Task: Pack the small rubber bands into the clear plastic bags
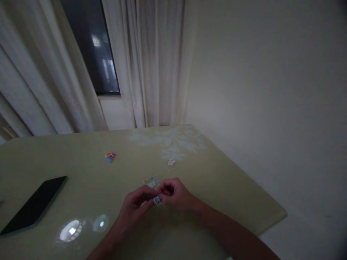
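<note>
My left hand (132, 207) is closed in a pinch on a small white-and-dark striped piece (157, 200). My right hand (176, 195) meets it from the right, thumb and finger pinched together at the piece's edge. What the right fingertips hold, if anything, is too small to make out. Just beyond the fingers lies a small clear packet (152, 181) with pale contents, and beside it a little yellow round piece (146, 181). Farther off, a small white piece (171, 162) rests on the table.
A pile of small colourful pieces (110, 156) lies at the back left of the table (217, 180). A dark tablet (35, 204) is at the left. Curtains (151, 65) and a wall (265, 90) stand behind; the table's right edge runs along the wall.
</note>
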`<state>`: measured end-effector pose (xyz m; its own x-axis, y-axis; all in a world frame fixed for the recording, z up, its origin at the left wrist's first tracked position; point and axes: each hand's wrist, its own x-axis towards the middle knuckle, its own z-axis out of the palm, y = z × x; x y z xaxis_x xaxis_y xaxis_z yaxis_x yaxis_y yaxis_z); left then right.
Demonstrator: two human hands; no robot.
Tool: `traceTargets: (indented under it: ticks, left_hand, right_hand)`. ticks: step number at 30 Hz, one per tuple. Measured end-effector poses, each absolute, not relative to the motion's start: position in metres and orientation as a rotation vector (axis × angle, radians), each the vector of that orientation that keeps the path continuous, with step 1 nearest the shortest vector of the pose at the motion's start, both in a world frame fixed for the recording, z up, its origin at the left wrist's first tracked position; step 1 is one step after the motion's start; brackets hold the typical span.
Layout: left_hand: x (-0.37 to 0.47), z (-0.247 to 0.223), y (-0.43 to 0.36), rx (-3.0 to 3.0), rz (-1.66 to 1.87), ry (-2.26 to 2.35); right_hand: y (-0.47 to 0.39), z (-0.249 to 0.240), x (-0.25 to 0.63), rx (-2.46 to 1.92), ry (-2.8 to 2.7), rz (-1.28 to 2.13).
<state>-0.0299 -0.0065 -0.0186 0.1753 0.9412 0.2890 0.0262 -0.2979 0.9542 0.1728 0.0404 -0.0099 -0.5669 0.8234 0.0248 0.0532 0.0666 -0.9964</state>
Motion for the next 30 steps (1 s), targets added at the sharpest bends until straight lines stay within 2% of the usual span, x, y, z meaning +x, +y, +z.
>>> traceTargets:
  ticks: [11, 23, 30]
  left_hand:
    - [-0.031, -0.016, -0.004, 1.722, 1.466, 1.036]
    - [-0.026, -0.02, -0.007, 1.648, 1.413, 1.259]
    - [-0.021, -0.021, -0.006, 1.644, 1.34, 1.243]
  right_hand:
    - [0.04, -0.012, 0.172, -0.797, -1.665, 1.483]
    - [0.031, -0.024, 0.164, -0.859, -1.85, 0.781]
    - [0.032, -0.025, 0.165, -0.799, -1.941, 0.638]
